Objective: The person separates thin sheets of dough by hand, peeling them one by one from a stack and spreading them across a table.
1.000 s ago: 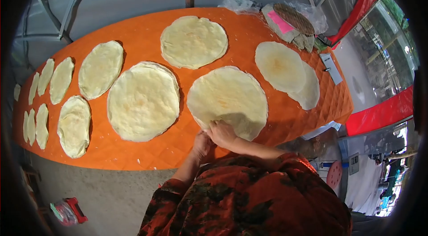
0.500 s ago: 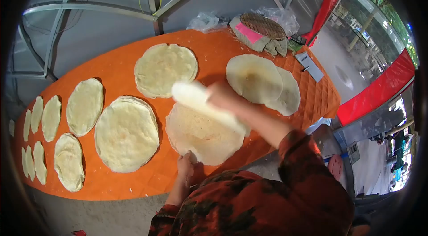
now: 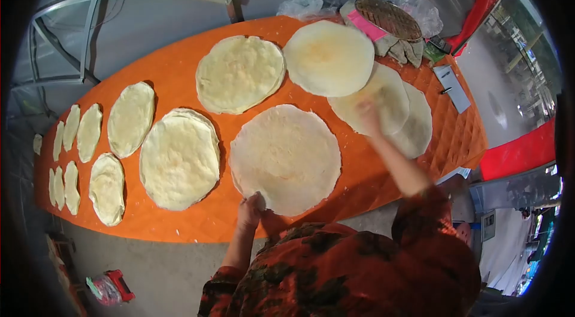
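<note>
Dead centre, pale flatbread (image 3: pixel 285 158), thin, round, floury, lying flat on the orange surface (image 3: pixel 359 191). Pinched at the lower-left rim between the fingers of the left hand (image 3: pixel 250 212), tips partly tucked from sight! Right of centre, right hand (image 3: pixel 368 114), smeared with blur above a tan-centred sheet (image 3: pixel 389 98); fingers spread or pressed together, touching or clear, impossible to tell. Up from there, smooth upper round (image 3: pixel 329 56), toasted in the middle, overlapping that sheet, in turn half covering a lower sheet (image 3: pixel 419 131). Left of centre, thick doughy stack (image 3: pixel 179 161), edges ragged and layered. Upper right, brown textured disc (image 3: pixel 389 17), pink cloth (image 3: pixel 365 24) partly hidden beneath, crumpled clear plastic (image 3: pixel 302 5) nearby. Along the bottom, dark-patterned red clothing (image 3: pixel 359 269), cut off by the frame.
</note>
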